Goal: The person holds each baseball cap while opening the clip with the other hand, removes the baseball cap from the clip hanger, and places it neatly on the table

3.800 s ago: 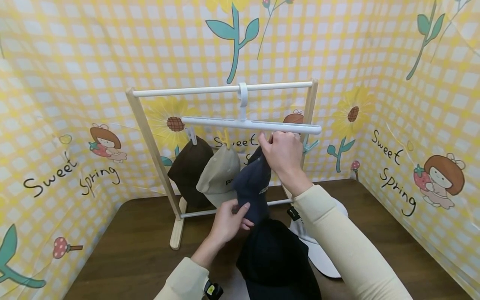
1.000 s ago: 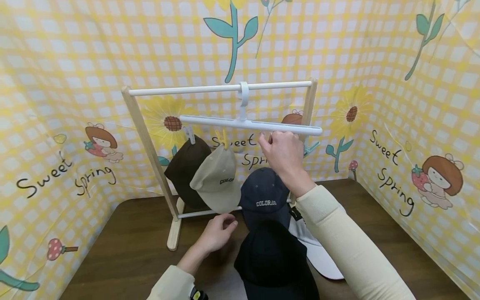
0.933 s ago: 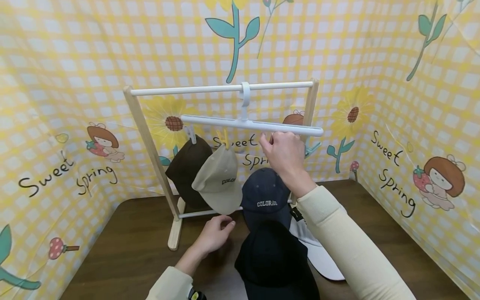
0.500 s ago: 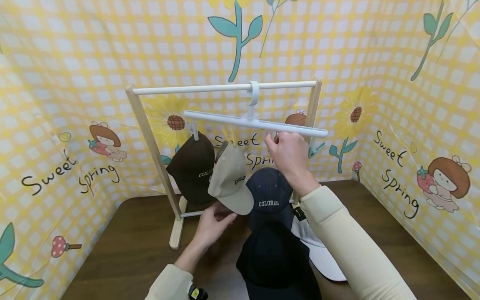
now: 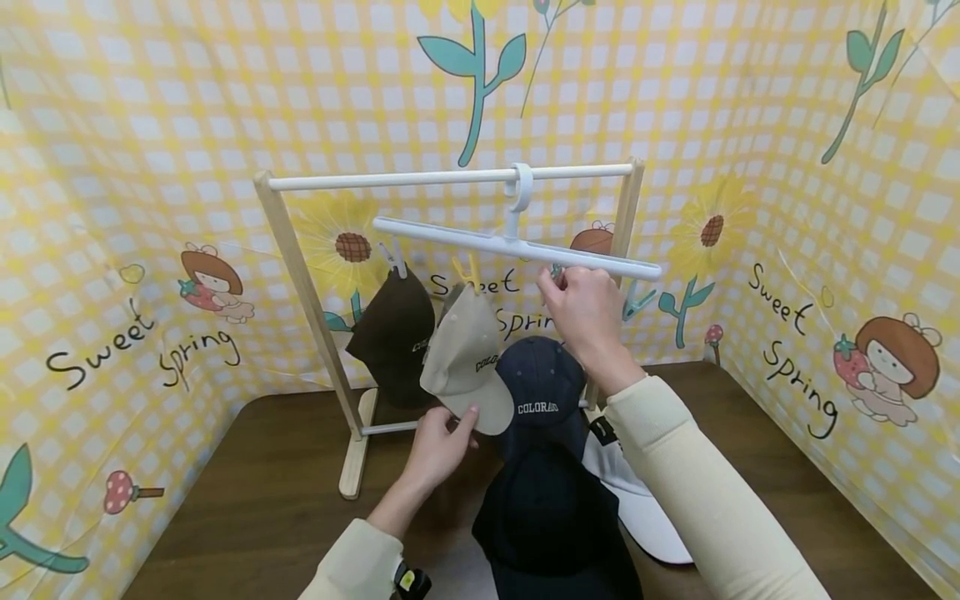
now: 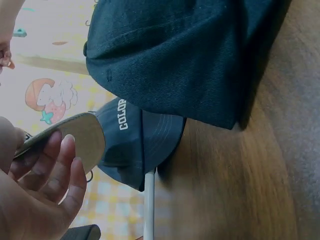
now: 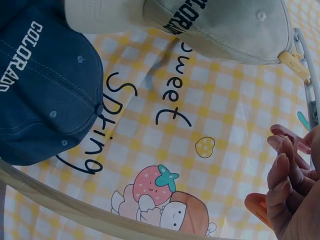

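Left hand (image 5: pixel 438 442) pinches the brim of the beige cap (image 5: pixel 467 360), thumb on top, fingers curled beneath; that cap hangs from a yellow clip (image 5: pixel 467 271) above the hand. Right hand (image 5: pixel 588 312) is raised to the clip hanger (image 5: pixel 517 247), fingers bunched together at a clip under its bar; what they pinch is hidden. Caps counted: five. Brown cap (image 5: pixel 393 333) hangs clipped beyond the left hand; navy cap (image 5: pixel 543 392) sits below the right hand, its own clip not visible. Black cap (image 5: pixel 551 521) and white cap (image 5: pixel 645 517) lie on the table (image 5: pixel 247 508) under the right forearm. One rack (image 5: pixel 300 275) carries the hanger. Bare table shows left of the left hand.
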{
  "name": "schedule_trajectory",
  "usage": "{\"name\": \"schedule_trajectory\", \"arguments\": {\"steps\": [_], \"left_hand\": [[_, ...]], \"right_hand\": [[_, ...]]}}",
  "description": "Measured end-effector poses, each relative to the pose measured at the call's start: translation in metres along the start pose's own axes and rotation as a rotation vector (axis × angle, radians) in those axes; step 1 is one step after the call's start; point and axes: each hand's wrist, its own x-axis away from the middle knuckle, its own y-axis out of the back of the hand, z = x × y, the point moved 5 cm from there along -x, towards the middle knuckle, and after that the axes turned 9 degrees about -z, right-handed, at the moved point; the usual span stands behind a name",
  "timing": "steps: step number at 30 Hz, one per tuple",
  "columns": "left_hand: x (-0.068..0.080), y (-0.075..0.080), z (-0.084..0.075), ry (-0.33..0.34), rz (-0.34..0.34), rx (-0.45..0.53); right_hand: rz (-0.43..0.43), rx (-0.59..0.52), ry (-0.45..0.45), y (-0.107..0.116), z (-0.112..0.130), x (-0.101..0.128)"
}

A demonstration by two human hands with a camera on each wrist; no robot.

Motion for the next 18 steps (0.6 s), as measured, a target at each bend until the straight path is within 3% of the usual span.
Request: {"name": "schedule_trajectory", "arguments": {"steps": [11,18], "left_hand": [[0.009,0.011,-0.005,-0.110,-0.020,-0.115],[0.016,0.019,-0.005,-0.141,-0.023,-0.167]], "right_hand": [[-0.022,-0.022,0.038,0.006,-0.003,-0.005],[0.041,-0.024,-0.064,0.003,-0.011,-0.010]]}}
